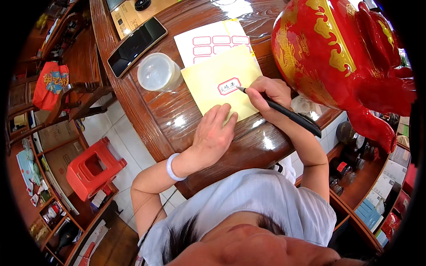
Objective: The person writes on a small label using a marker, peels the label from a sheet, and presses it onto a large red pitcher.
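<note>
My right hand [271, 94] is shut on a black pen [294, 116], its tip at the right end of a red-bordered label [229, 85]. Handwriting in dark ink covers the middle of that label, which lies on a pale yellow sheet [213, 74]. The fingers of my left hand [215, 134] rest on the lower edge of the sheet, slightly apart, palm down, with nothing held. Beneath the yellow sheet, partly hidden, is a white label sheet [202, 41] with rows of blank red-framed labels.
A clear lidded plastic tub [156, 72] and a smartphone [137, 46] lie left on the wooden table [146, 114]. Close on the right stands a large red vessel [313, 50] with gold dragons. A red plastic stool [95, 168] is on the tiled floor. Shelves [359, 186] line the right side.
</note>
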Action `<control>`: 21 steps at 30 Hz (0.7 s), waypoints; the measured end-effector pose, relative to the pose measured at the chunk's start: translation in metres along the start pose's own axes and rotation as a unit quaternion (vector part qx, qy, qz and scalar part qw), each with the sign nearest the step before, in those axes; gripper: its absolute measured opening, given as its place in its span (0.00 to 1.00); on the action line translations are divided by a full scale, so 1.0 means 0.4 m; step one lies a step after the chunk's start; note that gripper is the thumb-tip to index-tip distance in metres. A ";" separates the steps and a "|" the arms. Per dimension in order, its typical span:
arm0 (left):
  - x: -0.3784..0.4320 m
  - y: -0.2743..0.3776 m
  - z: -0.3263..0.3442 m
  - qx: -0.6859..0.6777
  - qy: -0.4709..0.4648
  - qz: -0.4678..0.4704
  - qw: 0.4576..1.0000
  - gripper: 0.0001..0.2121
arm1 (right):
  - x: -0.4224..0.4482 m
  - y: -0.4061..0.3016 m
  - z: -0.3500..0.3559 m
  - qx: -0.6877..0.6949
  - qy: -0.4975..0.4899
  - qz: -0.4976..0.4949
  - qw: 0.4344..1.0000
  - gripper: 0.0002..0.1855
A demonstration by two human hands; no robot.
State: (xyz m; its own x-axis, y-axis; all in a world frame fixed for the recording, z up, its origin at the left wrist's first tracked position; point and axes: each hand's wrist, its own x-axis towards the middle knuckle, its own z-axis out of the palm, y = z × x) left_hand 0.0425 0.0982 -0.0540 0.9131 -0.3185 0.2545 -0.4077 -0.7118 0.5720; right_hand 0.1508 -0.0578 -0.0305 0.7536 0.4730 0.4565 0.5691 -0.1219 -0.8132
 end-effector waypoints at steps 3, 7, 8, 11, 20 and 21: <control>-0.011 -0.001 0.005 -0.014 0.002 0.020 1.000 0.16 | 0.002 0.001 0.008 -0.038 -0.021 -0.051 0.998 0.05; -0.011 0.003 0.006 -0.027 0.008 0.018 0.999 0.16 | -0.019 0.009 0.011 -0.034 -0.019 -0.030 0.999 0.05; -0.009 0.005 0.006 -0.027 0.010 0.014 0.999 0.15 | -0.025 0.012 0.010 -0.008 -0.026 0.004 1.000 0.05; -0.002 0.008 0.000 -0.029 0.010 0.004 1.000 0.15 | -0.036 0.014 0.014 -0.005 -0.060 0.170 0.984 0.05; -0.007 0.003 0.006 -0.029 0.013 -0.004 0.999 0.17 | -0.029 0.080 0.055 -0.014 -0.022 0.082 0.996 0.12; -0.005 0.000 0.006 -0.030 0.010 0.002 1.000 0.17 | -0.027 0.080 0.057 -0.011 -0.037 0.071 0.997 0.12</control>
State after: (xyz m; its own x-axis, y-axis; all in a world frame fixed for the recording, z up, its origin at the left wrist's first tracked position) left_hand 0.0406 0.0976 -0.0563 0.9115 -0.3078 0.2726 -0.4111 -0.6720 0.6159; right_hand 0.1533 -0.0470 -0.0696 0.8019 0.5117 0.3083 0.4655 -0.2116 -0.8594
